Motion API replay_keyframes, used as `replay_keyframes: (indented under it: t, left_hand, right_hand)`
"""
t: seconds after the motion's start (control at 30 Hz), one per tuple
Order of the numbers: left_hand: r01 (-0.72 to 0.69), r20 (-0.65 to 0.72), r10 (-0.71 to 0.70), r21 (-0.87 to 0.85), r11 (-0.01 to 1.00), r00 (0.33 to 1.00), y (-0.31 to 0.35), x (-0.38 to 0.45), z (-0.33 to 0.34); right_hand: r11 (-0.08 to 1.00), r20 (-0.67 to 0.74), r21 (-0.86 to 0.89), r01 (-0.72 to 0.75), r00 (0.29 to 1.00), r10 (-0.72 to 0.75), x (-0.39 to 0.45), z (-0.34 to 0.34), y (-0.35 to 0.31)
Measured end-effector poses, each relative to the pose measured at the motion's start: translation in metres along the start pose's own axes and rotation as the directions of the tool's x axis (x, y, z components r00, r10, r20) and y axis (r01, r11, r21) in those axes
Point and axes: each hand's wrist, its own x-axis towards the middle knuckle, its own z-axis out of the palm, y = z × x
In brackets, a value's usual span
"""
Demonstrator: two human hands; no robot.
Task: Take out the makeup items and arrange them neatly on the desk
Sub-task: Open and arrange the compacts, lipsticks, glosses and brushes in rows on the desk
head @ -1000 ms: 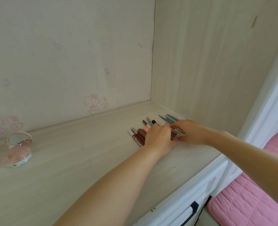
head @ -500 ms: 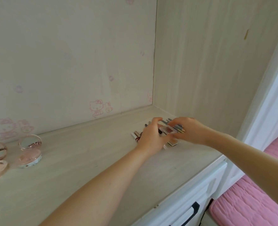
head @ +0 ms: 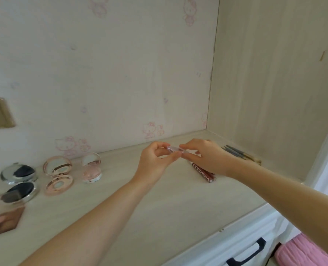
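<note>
Pale wood-grain desk [head: 169,204] is seen from the head camera, backed by a wall with faded pink cat prints. Above the desk, a small clear pinkish case [head: 175,149] is pinched at its left end by the left hand [head: 155,162] and at its right end by the right hand [head: 207,158], fingers curled on it. Dark red pencils [head: 204,172] lie just under the right hand, thin brushes [head: 240,154] beyond it. Open compacts [head: 58,174] and a brown palette [head: 4,220] are laid well apart to the left.
</note>
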Motion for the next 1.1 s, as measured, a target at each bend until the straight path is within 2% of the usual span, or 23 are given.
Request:
replay_keyframes:
  t: [0.3, 0.5, 0.67, 0.83, 1.1]
  left_hand:
    - [0.050, -0.058, -0.062, -0.187, 0.981, 0.996, -0.002, -0.043, -0.102]
    - [0.125, -0.068, -0.170, -0.426, 0.896, 0.983, -0.011, -0.070, -0.160]
    - [0.163, -0.069, -0.242, -0.558, 0.814, 0.968, -0.019, -0.087, -0.199]
    - [0.186, -0.100, -0.310, -0.615, 0.766, 0.945, -0.036, -0.098, -0.225]
    - [0.211, -0.080, -0.332, -0.630, 0.748, 0.940, -0.057, -0.103, -0.246]
  right_hand:
    - [0.985, 0.021, 0.126, 0.114, 0.993, -0.117, 0.021, 0.041, -0.093]
    - [0.945, -0.063, 0.253, 0.209, 0.978, -0.199, 0.033, 0.083, -0.154]
    - [0.919, -0.099, 0.330, 0.217, 0.976, -0.195, 0.037, 0.117, -0.191]
    - [0.869, -0.126, 0.439, 0.229, 0.973, -0.193, 0.038, 0.148, -0.216]
    - [0.808, -0.163, 0.548, 0.216, 0.975, -0.150, 0.040, 0.184, -0.233]
